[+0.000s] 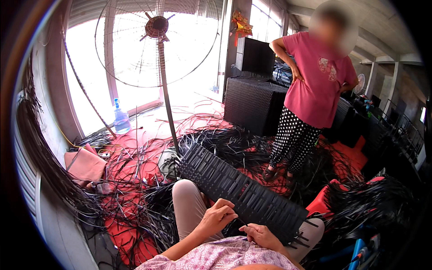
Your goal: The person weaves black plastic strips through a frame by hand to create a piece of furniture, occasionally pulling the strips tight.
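Note:
A long black woven panel (243,189) lies slantwise across my knees, from the upper left down to the right, with loose strip ends sticking out at its lower right end. My left hand (218,219) is closed, its fingertips pinched at the panel's near edge. My right hand (262,236) is closed too, thumb against the curled fingers, a little to the right and nearer to me. Between the two hands runs a short piece of thin black strip (242,221), gripped at both ends. The rest of this strip is hidden by the fingers.
Tangled black strips (211,137) cover much of the red floor. A standing fan (157,28) rises beyond the panel. A person in a pink shirt (315,81) stands ahead right, beside a large black woven box (254,105). A red plastic object (320,201) holds more strips at right.

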A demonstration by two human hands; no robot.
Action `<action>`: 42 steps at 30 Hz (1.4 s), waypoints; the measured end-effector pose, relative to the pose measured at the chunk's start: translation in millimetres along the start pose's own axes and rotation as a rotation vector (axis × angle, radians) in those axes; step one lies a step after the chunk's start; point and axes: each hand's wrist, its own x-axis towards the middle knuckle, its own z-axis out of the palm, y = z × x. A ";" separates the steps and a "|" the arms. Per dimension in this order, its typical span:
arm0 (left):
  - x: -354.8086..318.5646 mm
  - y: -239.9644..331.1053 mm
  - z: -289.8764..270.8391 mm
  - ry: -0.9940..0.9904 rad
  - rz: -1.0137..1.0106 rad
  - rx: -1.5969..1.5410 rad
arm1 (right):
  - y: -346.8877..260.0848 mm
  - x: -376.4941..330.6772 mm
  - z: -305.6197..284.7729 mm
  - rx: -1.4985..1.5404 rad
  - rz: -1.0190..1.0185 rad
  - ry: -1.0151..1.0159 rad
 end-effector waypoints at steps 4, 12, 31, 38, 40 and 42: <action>7.6 5.5 3.1 -0.002 0.066 -0.043 | -0.5 0.2 -0.2 -0.140 -0.011 -0.037; 11.8 8.6 5.1 -0.071 -0.075 -0.163 | 7.3 -1.5 -7.0 -0.119 -0.037 -0.044; 26.1 2.9 29.9 -0.231 -0.424 -0.289 | 25.7 -4.1 -26.3 -0.435 -0.284 0.064; 28.9 18.5 51.6 -0.227 -0.338 -0.218 | 19.5 -12.5 -25.1 -0.057 -0.149 0.276; 36.2 22.7 56.5 -0.246 -0.336 -0.222 | 21.6 -14.5 -28.4 -0.042 -0.168 0.348; 34.2 20.1 62.9 -0.229 -0.285 -0.222 | 9.7 -20.5 -26.8 -0.031 -0.164 0.394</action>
